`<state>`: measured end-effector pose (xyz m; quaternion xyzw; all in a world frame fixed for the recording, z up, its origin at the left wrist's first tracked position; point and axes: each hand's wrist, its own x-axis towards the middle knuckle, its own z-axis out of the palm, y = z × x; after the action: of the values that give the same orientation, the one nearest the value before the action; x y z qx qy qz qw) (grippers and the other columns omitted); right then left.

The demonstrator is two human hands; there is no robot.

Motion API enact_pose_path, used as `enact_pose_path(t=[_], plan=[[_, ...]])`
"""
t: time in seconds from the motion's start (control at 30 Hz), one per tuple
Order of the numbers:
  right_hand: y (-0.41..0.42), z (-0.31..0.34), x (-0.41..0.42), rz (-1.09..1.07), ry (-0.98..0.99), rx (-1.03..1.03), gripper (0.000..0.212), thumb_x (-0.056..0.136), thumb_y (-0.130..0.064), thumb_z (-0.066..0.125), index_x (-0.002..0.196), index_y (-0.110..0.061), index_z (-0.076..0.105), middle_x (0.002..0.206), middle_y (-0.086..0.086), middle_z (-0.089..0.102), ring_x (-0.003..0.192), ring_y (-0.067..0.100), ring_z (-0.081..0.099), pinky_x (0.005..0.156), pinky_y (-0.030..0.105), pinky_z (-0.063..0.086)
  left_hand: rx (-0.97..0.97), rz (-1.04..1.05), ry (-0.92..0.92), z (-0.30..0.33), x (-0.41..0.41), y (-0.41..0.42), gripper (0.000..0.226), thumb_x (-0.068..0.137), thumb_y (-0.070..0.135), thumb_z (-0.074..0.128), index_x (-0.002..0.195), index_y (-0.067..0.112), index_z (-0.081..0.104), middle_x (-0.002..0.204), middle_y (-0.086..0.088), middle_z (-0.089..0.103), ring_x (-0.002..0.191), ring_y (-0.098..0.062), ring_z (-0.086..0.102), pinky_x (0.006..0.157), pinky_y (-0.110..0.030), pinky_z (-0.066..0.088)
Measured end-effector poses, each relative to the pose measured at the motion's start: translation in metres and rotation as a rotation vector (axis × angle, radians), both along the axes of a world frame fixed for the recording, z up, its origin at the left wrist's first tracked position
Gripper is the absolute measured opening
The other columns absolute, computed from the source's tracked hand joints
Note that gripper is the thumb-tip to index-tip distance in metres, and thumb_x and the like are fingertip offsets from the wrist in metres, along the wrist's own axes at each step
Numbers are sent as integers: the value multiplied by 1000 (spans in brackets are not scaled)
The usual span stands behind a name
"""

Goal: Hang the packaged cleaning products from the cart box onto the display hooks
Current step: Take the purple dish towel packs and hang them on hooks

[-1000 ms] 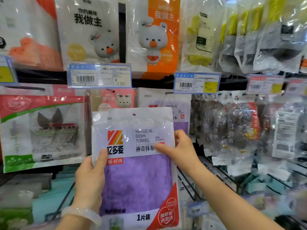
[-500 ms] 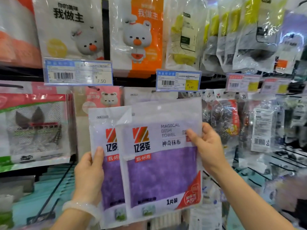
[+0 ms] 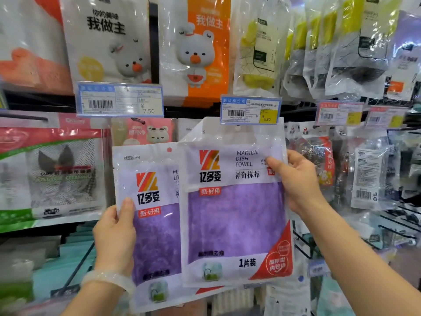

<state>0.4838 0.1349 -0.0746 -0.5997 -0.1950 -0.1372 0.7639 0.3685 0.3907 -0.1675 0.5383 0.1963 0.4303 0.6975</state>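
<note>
Holding one purple towel pack (image 3: 237,215) at centre frame under the price tag (image 3: 249,109), right hand (image 3: 298,179) hasn't hooked it; left hand (image 3: 116,233) grips another pack (image 3: 152,224).

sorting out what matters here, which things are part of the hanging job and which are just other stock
In the job:
right-hand purple dish towel pack
left-hand purple dish towel pack
right hand
left hand
blue price tag marked 6.90, at the raised pack's top

Just other stock:
orange bear-print pack
red-and-green mesh bag pack
yellow sponge packs
</note>
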Motion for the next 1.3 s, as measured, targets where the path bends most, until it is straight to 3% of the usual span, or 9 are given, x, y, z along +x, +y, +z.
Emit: enact_pose_path(t=[0.1, 0.2, 0.4, 0.57, 0.63, 0.77, 0.97, 1.2, 1.3], plan=[[2, 4, -1, 47, -23, 66, 13, 84, -2, 63, 89, -13, 63, 84, 6, 71, 75, 21, 68, 69, 36, 59, 2, 35, 7, 0, -5, 6, 29, 93, 35, 54, 77, 10, 54, 82, -10, 61, 79, -25, 56, 80, -49, 50], [5, 8, 0, 24, -50, 79, 12, 83, -2, 64, 87, -14, 64, 81, 4, 72, 74, 21, 68, 69, 36, 59, 0, 68, -3, -2, -8, 11, 29, 93, 33, 55, 75, 10, 58, 82, -6, 65, 78, -25, 58, 76, -42, 49], [4, -5, 17, -57, 132, 41, 14, 79, 0, 66, 81, -14, 66, 72, 6, 73, 61, 17, 69, 57, 31, 58, 3, 104, 1, -7, -10, 18, 26, 93, 33, 55, 78, 13, 54, 81, -9, 56, 77, -21, 50, 72, -39, 44], [17, -8, 31, -283, 103, -210, 19, 75, -5, 71, 71, -19, 59, 87, 15, 67, 75, 24, 61, 75, 49, 54, -11, 119, -5, -7, -11, 20, 28, 92, 33, 57, 73, 13, 55, 78, -5, 59, 74, -21, 52, 69, -36, 46], [19, -8, 30, -237, 106, -161, 18, 76, -3, 70, 74, -18, 60, 88, 16, 68, 75, 24, 61, 75, 48, 54, -28, 131, -2, -8, -13, 24, 25, 92, 33, 57, 73, 16, 59, 78, -2, 62, 75, -22, 55, 73, -38, 48], [10, -10, 14, 68, -76, 8, 23, 69, -1, 68, 85, -16, 62, 72, -2, 73, 62, 12, 67, 57, 25, 55, -5, 165, 2, -7, -17, 33, 24, 92, 32, 58, 72, 19, 59, 77, 1, 62, 77, -20, 54, 77, -38, 46], [2, -3, 7, 93, -17, 260, 24, 80, 6, 59, 73, -17, 57, 62, -4, 70, 56, 10, 66, 54, 24, 55, -11, 173, 31, -8, -13, 33, 22, 91, 35, 57, 76, 20, 61, 83, -2, 64, 79, -22, 57, 76, -37, 47], [-1, -2, 22, -71, 69, 90, 20, 74, 2, 67, 73, -17, 63, 61, -2, 71, 52, 12, 66, 48, 25, 53, -16, 153, 36, -8, -10, 26, 24, 92, 33, 57, 73, 19, 59, 82, -3, 62, 81, -22, 55, 79, -39, 46], [7, 1, 36, -222, 29, -33, 12, 75, -1, 69, 82, -11, 66, 67, 1, 70, 57, 15, 64, 55, 28, 52, 12, 176, 28, -4, -13, 24, 21, 93, 31, 56, 78, 18, 62, 81, -1, 63, 78, -21, 56, 75, -34, 45]])
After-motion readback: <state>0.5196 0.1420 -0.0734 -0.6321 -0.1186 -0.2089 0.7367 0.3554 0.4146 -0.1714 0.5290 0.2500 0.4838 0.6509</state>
